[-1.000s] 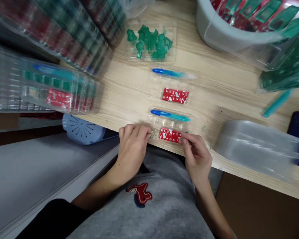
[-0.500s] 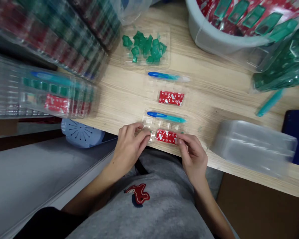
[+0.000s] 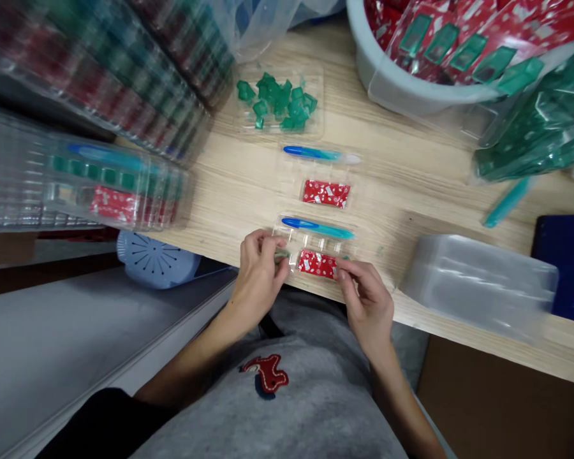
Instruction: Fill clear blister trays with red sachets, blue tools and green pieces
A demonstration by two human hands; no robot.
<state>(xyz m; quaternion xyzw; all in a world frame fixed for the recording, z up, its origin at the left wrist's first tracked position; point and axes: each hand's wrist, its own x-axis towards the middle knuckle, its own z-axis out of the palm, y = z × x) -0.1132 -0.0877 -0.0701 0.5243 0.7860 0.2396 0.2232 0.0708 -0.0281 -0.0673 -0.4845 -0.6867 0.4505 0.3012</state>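
Observation:
Close to the table's front edge lies a clear plastic tray (image 3: 291, 237) holding a blue and turquoise pen (image 3: 318, 227) and a red patterned packet (image 3: 317, 264). Over the tray's left end, my left hand (image 3: 263, 268) is closed, its thumb and fingers curled around something small and pale green that I cannot make out. At the packet's right end, my right hand (image 3: 369, 303) is closed in a pinch, fingertips on the packet's edge. Just behind, a second clear tray (image 3: 291, 171) carries another pen (image 3: 313, 153) and another red packet (image 3: 326, 193).
Green translucent pieces (image 3: 294, 108) lie in a clear tray at the back. Stacked filled trays (image 3: 115, 185) stand left. A grey tub (image 3: 377, 83) of red packets, a green bag (image 3: 516, 140), a turquoise pen part (image 3: 507, 203) and stacked clear plastic (image 3: 478, 280) are on the right.
My left fingers have shifted slightly and parted a little, showing the pale green thing between them. My right hand stays at the packet's right end. The whole view has moved slightly.

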